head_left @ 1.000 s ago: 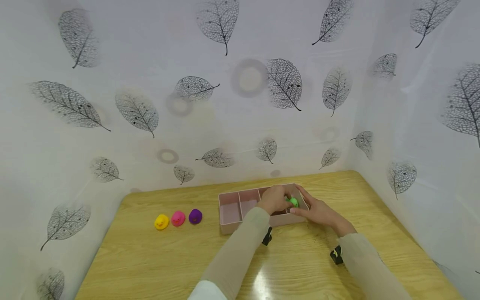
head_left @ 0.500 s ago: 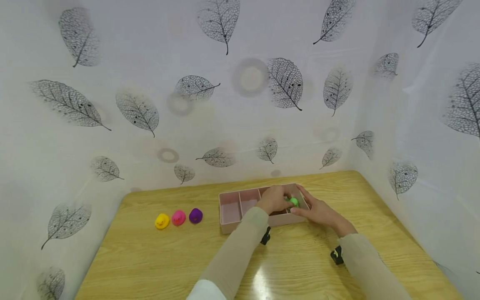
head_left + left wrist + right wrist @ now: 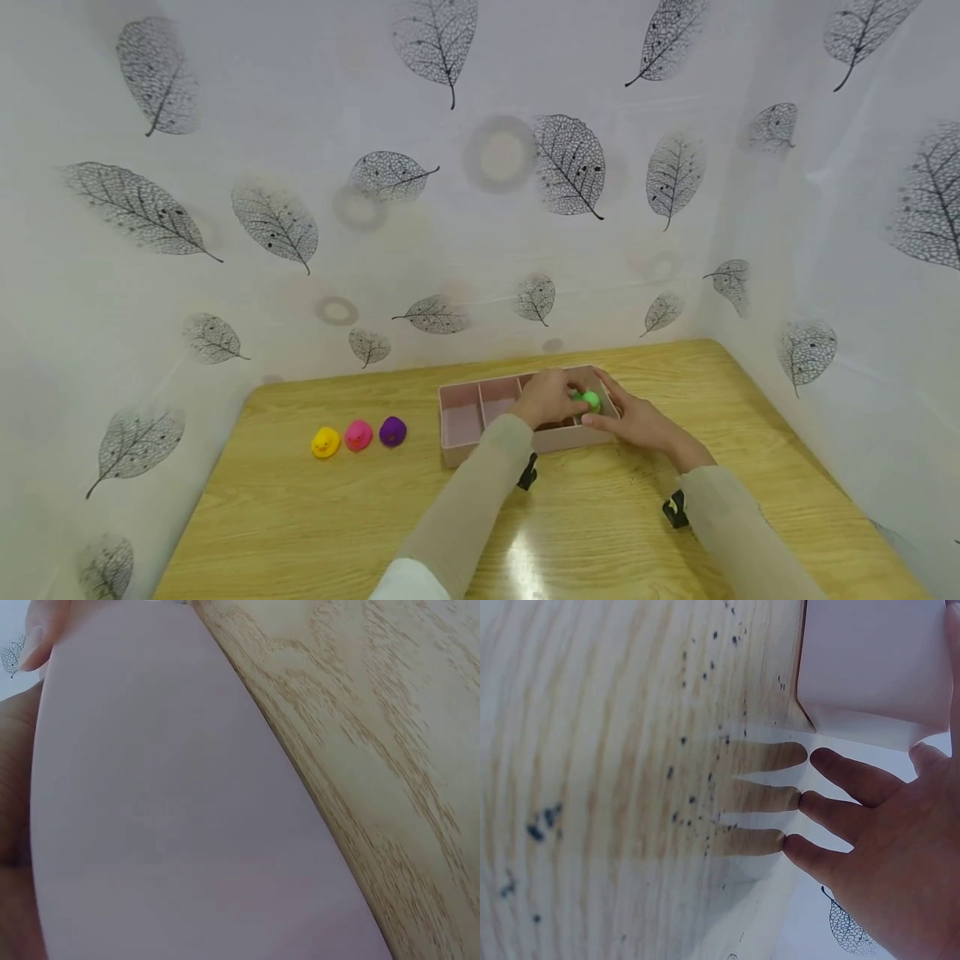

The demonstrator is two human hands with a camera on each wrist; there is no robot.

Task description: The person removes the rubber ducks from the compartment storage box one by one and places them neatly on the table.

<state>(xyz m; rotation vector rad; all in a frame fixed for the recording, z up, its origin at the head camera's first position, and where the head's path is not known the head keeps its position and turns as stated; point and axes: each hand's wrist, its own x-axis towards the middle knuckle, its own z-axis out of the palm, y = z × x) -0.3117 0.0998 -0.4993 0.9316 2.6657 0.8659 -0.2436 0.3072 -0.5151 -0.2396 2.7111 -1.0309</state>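
Observation:
A pink divided box (image 3: 459, 454) stands at the back right of the table in the head view. My left hand (image 3: 546, 398) reaches into its right part and pinches a small bright green toy (image 3: 592, 402), probably a rubber duck, at the rightmost compartment. The fingers hide part of the toy. My right hand (image 3: 637, 423) holds the box's right end between thumb and forefinger. In the right wrist view, the other fingers of the right hand (image 3: 900, 847) are spread, tips at the table. The box's pink wall (image 3: 172, 780) fills much of the left wrist view.
Yellow (image 3: 326, 442), pink (image 3: 358, 435) and purple (image 3: 393, 432) rubber ducks sit in a row on the wooden table (image 3: 300, 525), left of the box. Behind the table hangs a white leaf-print curtain (image 3: 480, 250). Dark specks mark the tabletop near my right hand.
The green toy has shifted slightly to the right and shows a little more beyond my left fingers. My right hand and the box have hardly moved.

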